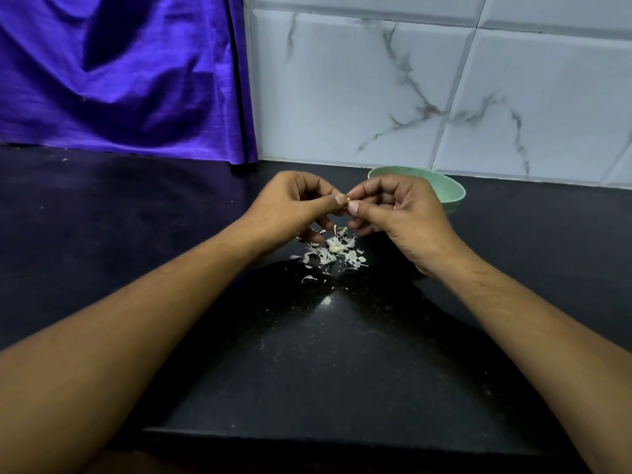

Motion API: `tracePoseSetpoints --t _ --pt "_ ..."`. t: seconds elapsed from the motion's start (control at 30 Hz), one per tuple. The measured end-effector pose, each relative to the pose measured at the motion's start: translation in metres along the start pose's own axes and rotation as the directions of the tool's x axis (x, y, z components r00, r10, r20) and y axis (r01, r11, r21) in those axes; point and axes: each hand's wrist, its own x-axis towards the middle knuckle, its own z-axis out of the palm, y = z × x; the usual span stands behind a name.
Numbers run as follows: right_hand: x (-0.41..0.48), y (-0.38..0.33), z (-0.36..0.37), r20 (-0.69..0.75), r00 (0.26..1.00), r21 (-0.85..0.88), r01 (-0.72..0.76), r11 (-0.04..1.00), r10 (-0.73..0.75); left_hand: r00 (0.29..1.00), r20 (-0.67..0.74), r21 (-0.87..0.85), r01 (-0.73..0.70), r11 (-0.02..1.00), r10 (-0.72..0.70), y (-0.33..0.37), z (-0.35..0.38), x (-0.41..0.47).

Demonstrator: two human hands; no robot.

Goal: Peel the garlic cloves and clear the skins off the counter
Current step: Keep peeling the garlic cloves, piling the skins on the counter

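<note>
A small garlic clove [346, 201] is pinched between the thumbs and fingertips of both hands, held above the black counter [307, 354]. My left hand [290, 206] grips it from the left and my right hand [400, 213] from the right; most of the clove is hidden by the fingers. Directly below the hands lies a loose pile of white garlic skins [333, 253] with a pale clove-like piece in its middle. A few stray skin flakes [307, 278] lie just in front of the pile.
A pale green bowl [451, 191] stands behind my right hand, near the marble-patterned tiled wall [410, 90]; its inside is hidden. A purple cloth [119, 73] hangs at the back left. The counter's front edge [307, 436] runs below my forearms.
</note>
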Motion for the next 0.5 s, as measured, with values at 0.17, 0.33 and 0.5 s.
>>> tracePoseSetpoints --t 0.17,0.33,0.5 --pt "-0.0004 -0.0015 0.0005 0.0 1.0 0.015 -0.028 0.999 0.028 1.0 0.012 0.013 0.002 1.0 -0.002 -0.0011 -0.0013 0.0011" --pt "-0.0015 -0.0009 0.0001 -0.011 1.0 0.021 -0.021 1.0 0.022 0.999 0.046 0.02 -0.019 1.0 0.018 -0.0003 -0.0017 -0.0006" --pt "-0.0022 -0.0012 -0.0013 -0.003 0.999 0.059 -0.039 0.997 0.04 0.998 0.047 0.039 -0.043 0.998 0.041 0.0008 -0.0021 -0.0022"
